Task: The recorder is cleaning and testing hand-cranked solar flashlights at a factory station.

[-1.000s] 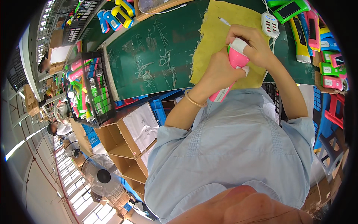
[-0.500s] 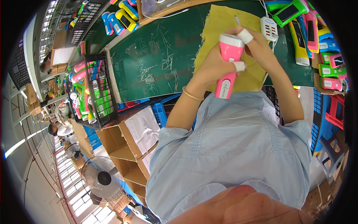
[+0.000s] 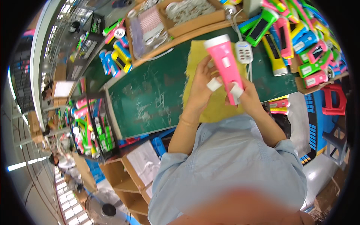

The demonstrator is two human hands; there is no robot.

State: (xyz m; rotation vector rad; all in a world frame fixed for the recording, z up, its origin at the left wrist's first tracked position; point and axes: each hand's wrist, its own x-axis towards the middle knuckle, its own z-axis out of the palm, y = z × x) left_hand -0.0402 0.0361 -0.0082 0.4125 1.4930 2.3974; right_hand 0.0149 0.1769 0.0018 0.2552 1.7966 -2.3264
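A pink flashlight (image 3: 225, 63) with a white head is tilted over a yellow cloth (image 3: 195, 52), its head at the far end. My right hand (image 3: 248, 98) grips the narrow lower end, with its white-wrapped thumb pressed on the body. My left hand (image 3: 200, 84) is just left of the flashlight, fingers curved and apart from the thumb, which also wears a white wrap. Its fingertips come close to the pink body; whether they touch it I cannot tell. A white multi-port USB charger (image 3: 244, 52) lies to the right of the flashlight.
Colourful flashlights (image 3: 307, 41) are heaped at the right of the green table (image 3: 146, 97). A wooden tray (image 3: 165, 48) with small parts stands at the back. On the left is a black crate (image 3: 107, 127) filled with flashlights. Cardboard boxes (image 3: 116, 176) and a fan (image 3: 108, 209) are lower left.
The flashlight has turned over to a different face. My left hand has let go of its body, and my right hand has moved from the head to the lower end. The view has shifted.
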